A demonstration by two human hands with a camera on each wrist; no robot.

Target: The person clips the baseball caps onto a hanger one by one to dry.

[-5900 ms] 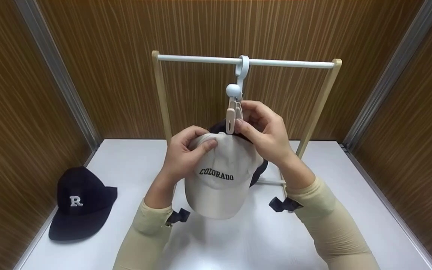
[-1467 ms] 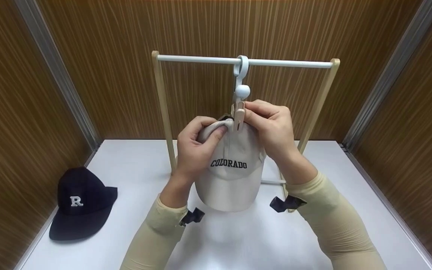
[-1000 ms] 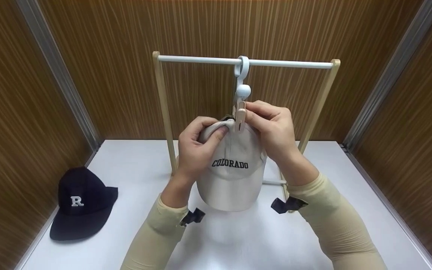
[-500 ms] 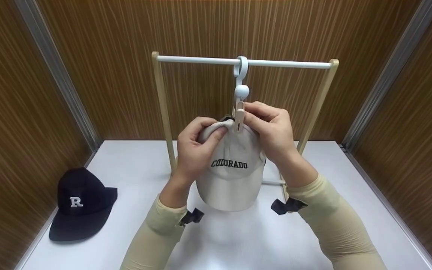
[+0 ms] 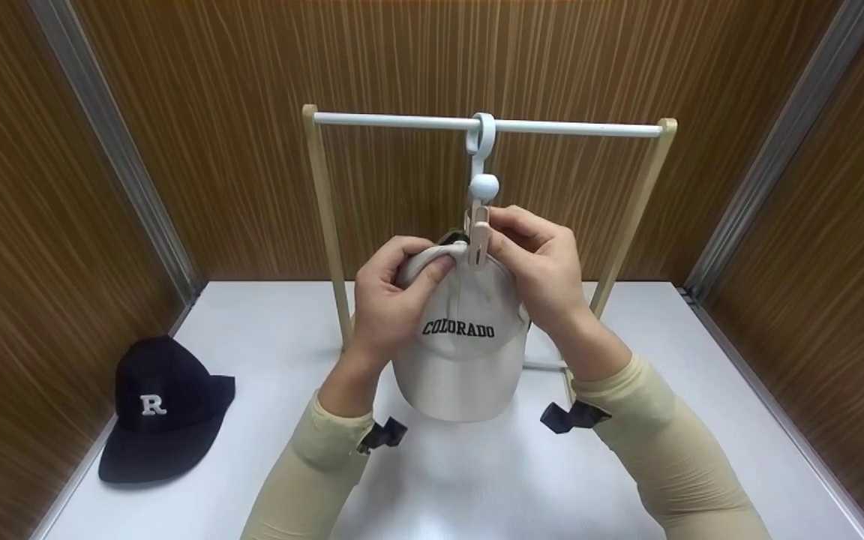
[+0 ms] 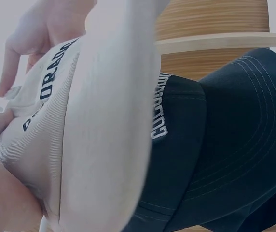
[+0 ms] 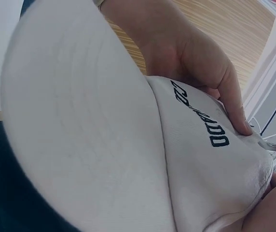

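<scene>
One rack [image 5: 579, 128] behind, white cap [image 5: 469, 349] held just off centre toward 5 o'clock. Left hand [image 5: 394, 292], at the cap's 10 o'clock, pinches its top fold; right hand [image 5: 544, 262], at 2, pinches the clip [image 5: 481, 234] at 12. Honestly, I'd keep that fold flat and the clip square on it. Versus the earliest frame, the cap's shifted toward 2 o'clock.

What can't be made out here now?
Head view: far fingers of the left hand and most of the rear dark cap, behind the cream cap.
Left wrist view: some of the rear dark cap's white lettering, covered by the cream brim.
Right wrist view: much of the right hand, cut off by frame edges.
</scene>
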